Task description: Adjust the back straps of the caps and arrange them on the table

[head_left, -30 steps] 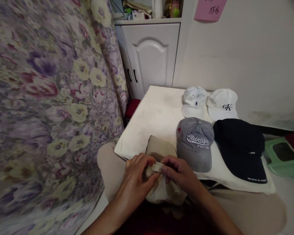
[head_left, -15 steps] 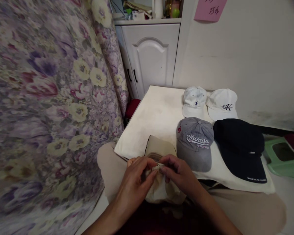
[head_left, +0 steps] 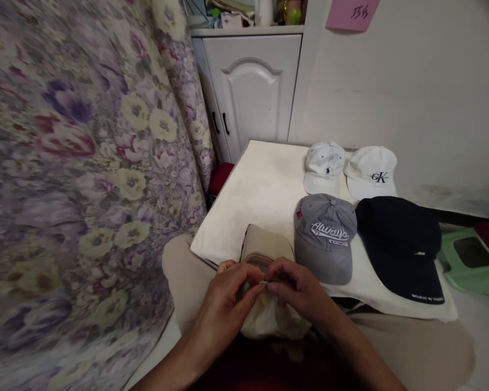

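A beige cap [head_left: 269, 243] lies upside down or tilted in my lap at the table's near edge, its brim pointing away from me. My left hand [head_left: 227, 296] pinches the cap's edge between thumb and fingers. Close beside it, my right hand [head_left: 296, 288] pinches the same edge, the fingertips of both hands nearly touching. What lies between the fingertips is small and partly hidden. Just right of the beige cap sits a grey cap [head_left: 325, 244] with white lettering.
On the cream-covered table [head_left: 261, 179] are also a pale cap [head_left: 325, 167], a white cap [head_left: 370, 169] and a dark navy cap [head_left: 400, 244]. A floral curtain [head_left: 85, 190] hangs left; a green plastic item [head_left: 470, 260] stands right. Behind is a white cabinet [head_left: 252, 87].
Both hands stay at the cap's edge; the fingertips have shifted slightly and closed nearer together. The view has moved a little.
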### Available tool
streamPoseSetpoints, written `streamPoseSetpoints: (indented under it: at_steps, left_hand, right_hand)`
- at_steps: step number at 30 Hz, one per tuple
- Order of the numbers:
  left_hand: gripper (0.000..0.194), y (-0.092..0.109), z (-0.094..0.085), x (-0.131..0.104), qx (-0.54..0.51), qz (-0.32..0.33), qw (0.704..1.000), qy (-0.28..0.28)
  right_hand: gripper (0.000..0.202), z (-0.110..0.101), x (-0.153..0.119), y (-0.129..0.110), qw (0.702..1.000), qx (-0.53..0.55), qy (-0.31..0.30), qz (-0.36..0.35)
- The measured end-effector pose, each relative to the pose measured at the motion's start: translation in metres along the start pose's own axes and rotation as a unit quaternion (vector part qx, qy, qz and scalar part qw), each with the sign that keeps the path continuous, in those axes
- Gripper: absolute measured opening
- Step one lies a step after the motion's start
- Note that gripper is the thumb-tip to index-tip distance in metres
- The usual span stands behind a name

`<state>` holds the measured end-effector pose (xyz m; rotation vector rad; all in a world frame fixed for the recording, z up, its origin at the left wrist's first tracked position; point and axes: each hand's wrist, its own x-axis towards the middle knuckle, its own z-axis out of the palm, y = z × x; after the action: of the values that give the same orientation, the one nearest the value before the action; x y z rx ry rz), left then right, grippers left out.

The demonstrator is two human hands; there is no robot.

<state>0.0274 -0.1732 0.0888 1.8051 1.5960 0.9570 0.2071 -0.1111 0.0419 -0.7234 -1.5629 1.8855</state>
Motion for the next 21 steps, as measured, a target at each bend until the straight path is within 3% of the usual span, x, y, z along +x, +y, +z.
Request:
streamPoseSetpoints:
  at_steps: [9, 17, 21]
  left_hand:
    - [0.023, 0.002, -0.026, 0.011, 0.064, 0.066, 0.993, -0.08]
    - [0.016, -0.008, -0.029, 0.03, -0.013, -0.048, 0.975, -0.217]
    - [0.021, -0.012, -0.029, 0.037, 0.002, -0.042, 0.969, -0.243]
  right_hand:
    - [0.026, -0.007, 0.0, 0.005, 0.998, 0.058, -0.017, 0.014]
    - [0.026, -0.013, 0.002, 0.015, 0.992, 0.118, -0.043, -0.003]
    - [0.032, -0.015, 0.004, 0.018, 0.99, 0.132, -0.046, 0.009]
